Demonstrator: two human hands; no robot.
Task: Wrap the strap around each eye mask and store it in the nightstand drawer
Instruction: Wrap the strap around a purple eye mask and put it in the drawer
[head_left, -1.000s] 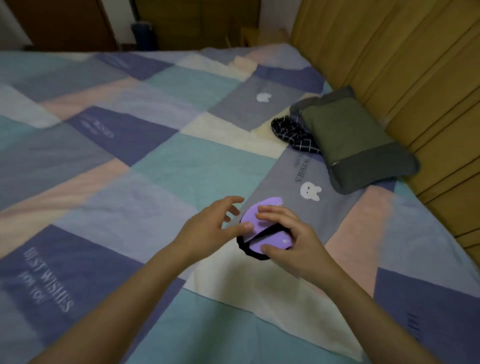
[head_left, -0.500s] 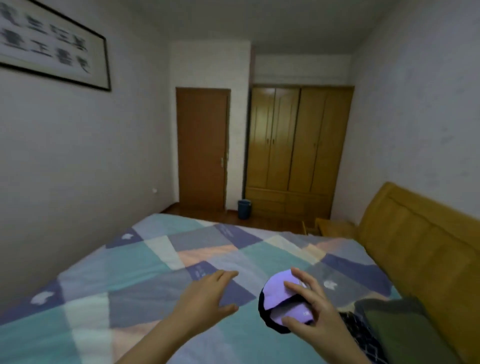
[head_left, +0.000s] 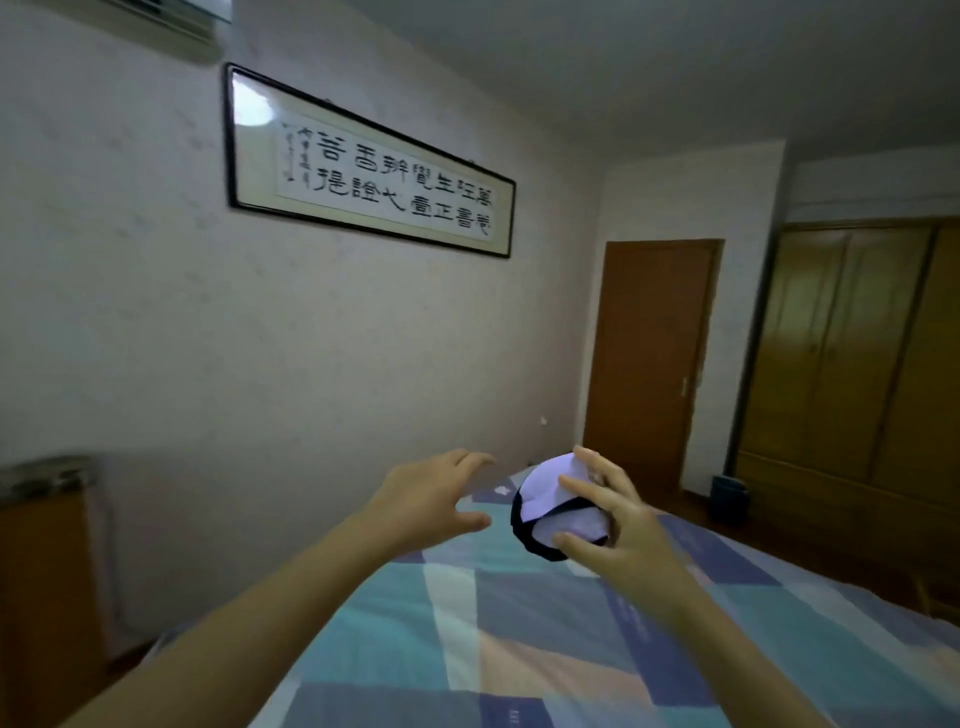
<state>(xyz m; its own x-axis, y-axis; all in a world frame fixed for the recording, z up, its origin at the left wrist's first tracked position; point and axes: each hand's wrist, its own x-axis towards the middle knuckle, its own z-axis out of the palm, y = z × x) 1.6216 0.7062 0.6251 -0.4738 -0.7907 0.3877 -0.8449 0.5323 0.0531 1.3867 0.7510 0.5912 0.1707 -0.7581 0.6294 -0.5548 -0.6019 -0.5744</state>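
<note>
The right hand holds the folded eye mask in the air above the patchwork bed, fingers curled round it; a black band, probably the strap, crosses it. At its 9 o'clock the left hand hangs apart, fingers spread, holding nothing.

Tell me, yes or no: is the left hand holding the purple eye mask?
No, the left hand is open and apart from the purple eye mask, gripped by the right hand.

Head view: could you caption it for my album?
Right hand holds a strap-wrapped eye mask above the bed; left hand open beside it.
</note>
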